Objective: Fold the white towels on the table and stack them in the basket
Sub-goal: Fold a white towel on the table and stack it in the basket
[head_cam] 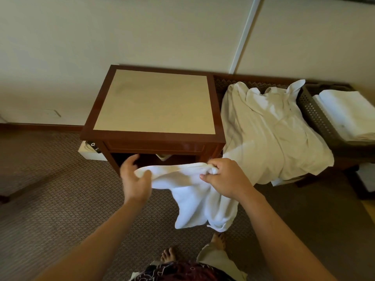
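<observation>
Right hand (225,176) pinches a bunched towel (194,195) corner; left hand (135,177) grips the other end, fingers loosely curled. Towel hangs in the air just in front of the table (154,102), unfolded. Basket (316,116) sits well right of table, folded stack inside. Step looks like spreading; next: find both corners, lay flat on table.

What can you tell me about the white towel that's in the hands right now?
The white towel looks like soft terry cloth, unfolded and rumpled. It hangs in the air in front of the wooden table, above the carpet. The right hand grips its bunched upper edge; the left hand holds the other end with the thumb over the cloth. The top edge runs between the hands, and the rest droops in loose folds below.
</observation>
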`<move>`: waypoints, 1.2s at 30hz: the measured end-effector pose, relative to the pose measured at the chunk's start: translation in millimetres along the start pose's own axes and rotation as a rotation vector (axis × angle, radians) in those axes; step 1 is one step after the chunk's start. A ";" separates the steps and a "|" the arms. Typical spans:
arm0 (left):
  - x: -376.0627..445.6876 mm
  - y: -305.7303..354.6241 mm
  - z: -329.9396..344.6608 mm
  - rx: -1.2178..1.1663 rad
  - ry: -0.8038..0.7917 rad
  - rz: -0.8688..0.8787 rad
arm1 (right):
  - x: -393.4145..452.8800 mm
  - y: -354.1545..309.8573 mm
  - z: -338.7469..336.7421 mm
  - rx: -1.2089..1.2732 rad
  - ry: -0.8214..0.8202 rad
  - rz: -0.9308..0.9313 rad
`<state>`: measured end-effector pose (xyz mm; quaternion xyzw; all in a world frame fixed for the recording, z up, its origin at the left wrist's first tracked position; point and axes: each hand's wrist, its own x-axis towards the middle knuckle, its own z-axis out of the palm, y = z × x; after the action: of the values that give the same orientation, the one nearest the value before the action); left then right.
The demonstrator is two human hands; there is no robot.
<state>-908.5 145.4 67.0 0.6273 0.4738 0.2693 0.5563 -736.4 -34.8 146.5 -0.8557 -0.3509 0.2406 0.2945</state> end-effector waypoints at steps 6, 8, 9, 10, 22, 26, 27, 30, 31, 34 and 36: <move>-17.3 50.0 31.0 0.161 -0.766 0.430 | 0.4 -13.8 0.3 -0.067 -0.073 -0.095; -11.7 58.3 36.9 0.227 -0.829 0.409 | 0.6 -15.2 -2.6 -0.049 -0.078 -0.087; -8.9 58.5 37.5 0.249 -0.798 0.417 | 1.1 -15.0 -3.9 -0.043 -0.075 -0.083; -6.2 56.9 38.1 0.260 -0.742 0.429 | 1.1 -14.1 -4.8 -0.038 -0.065 -0.086; 43.4 -42.6 -19.4 0.655 -0.327 0.265 | -2.8 -26.3 -54.4 0.312 0.634 -0.101; 37.8 -47.2 -17.7 0.599 -0.240 0.281 | 0.7 -40.5 -47.5 0.375 0.593 -0.114; 37.5 -49.0 -17.8 0.584 -0.229 0.268 | 1.1 -41.6 -47.9 0.378 0.576 -0.123; 37.9 -55.4 -22.1 0.565 -0.184 0.194 | 0.5 -42.3 -52.2 0.385 0.406 -0.150; 38.4 -56.3 -23.7 0.542 -0.151 0.155 | 0.8 -39.8 -52.7 0.377 0.339 -0.149; 37.3 -51.0 -27.3 0.417 -0.031 0.023 | 3.1 -24.9 -52.3 0.340 0.245 -0.107; 38.1 -42.8 -30.4 0.373 0.047 0.014 | 4.9 -11.2 -50.5 0.292 0.246 -0.073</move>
<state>-931.9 189.9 26.2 0.7163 0.5242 0.1951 0.4172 -707.1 -41.6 188.9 -0.8135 -0.3046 0.1715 0.4648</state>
